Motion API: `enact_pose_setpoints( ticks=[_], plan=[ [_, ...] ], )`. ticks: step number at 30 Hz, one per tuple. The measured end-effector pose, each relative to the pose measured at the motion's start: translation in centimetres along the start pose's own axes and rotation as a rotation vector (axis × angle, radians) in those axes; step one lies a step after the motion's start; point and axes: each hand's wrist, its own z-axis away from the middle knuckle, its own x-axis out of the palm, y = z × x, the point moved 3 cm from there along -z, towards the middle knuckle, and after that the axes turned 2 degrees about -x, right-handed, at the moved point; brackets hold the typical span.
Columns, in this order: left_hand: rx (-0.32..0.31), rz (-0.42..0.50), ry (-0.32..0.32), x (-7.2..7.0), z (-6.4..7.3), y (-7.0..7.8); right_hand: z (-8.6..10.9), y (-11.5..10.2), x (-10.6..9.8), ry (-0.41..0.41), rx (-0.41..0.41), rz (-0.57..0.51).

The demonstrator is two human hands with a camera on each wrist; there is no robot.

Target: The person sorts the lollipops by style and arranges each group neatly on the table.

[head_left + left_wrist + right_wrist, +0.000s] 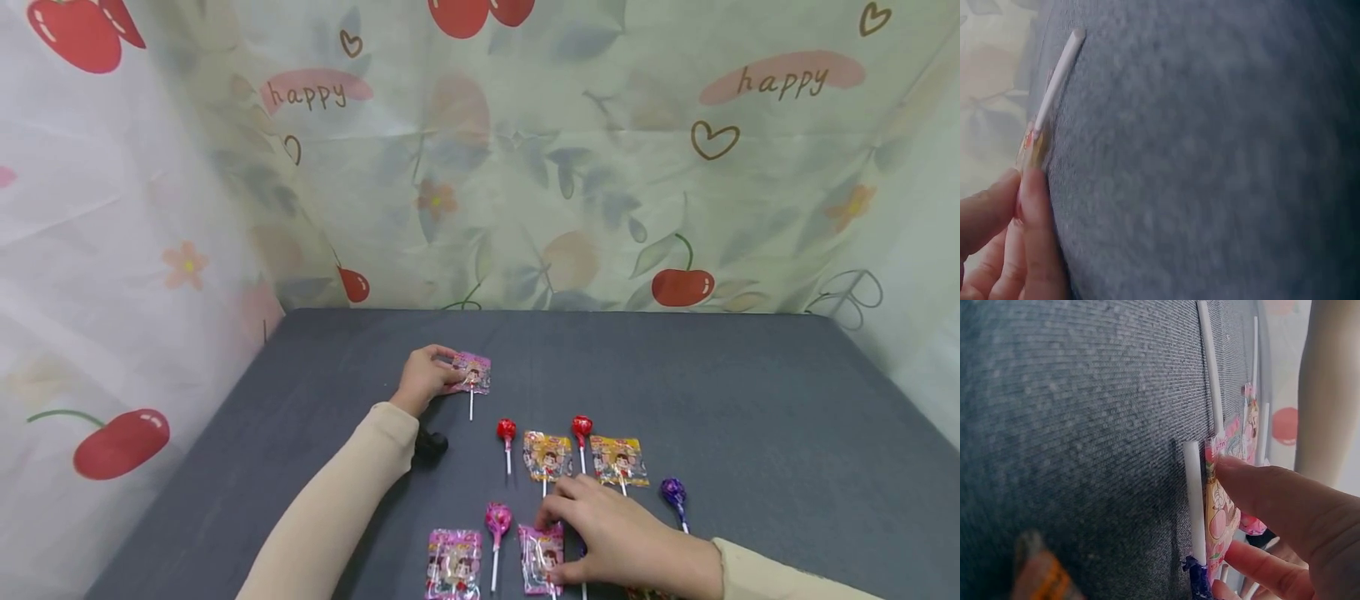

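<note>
Toward the back left of the table, my left hand (426,379) pinches a flat lollipop in a pink wrapper (474,372) between thumb and fingers. Its white stick (1057,84) points away from the fingertips in the left wrist view. In the front row, my right hand (626,533) holds another pink-wrapped flat lollipop (534,562) by its edges, thumb on the near part and fingers at the top. Right beside that wrapper lies a purple-wrapped lollipop (1199,578), mostly hidden under the right hand in the head view.
Two red round lollipops (506,430) alternate with two yellow-wrapped flat ones (547,454) in the middle row. A pink round lollipop (497,521) and a pink packet (453,562) lie front left, a purple lollipop (673,492) at right. Printed cloth hangs behind the dark table (750,400).
</note>
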Motion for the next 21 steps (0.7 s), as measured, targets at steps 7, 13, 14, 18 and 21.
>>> enact_pose_setpoints(
  ticks=[7, 13, 14, 18, 21],
  plan=[
    [-0.021, -0.314, 0.064, 0.06, -0.68, 0.2, -0.03, -0.04, -0.05, -0.009, 0.004, -0.001],
    [-0.033, -0.394, 0.046, 0.04, -0.8, 0.31, -0.04, 0.01, 0.02, -0.011, -0.001, -0.006],
    [-0.034, -0.399, 0.043, 0.05, -0.81, 0.31, -0.04, 0.01, 0.04, -0.01, -0.003, -0.008],
    [-0.037, -0.419, 0.033, 0.04, -0.9, 0.3, -0.04, 0.03, 0.1, -0.01, -0.007, -0.011],
    [-0.043, -0.434, 0.02, -0.06, -0.92, 0.4, -0.08, 0.0, 0.05, -0.018, -0.003, -0.013]
  ],
)
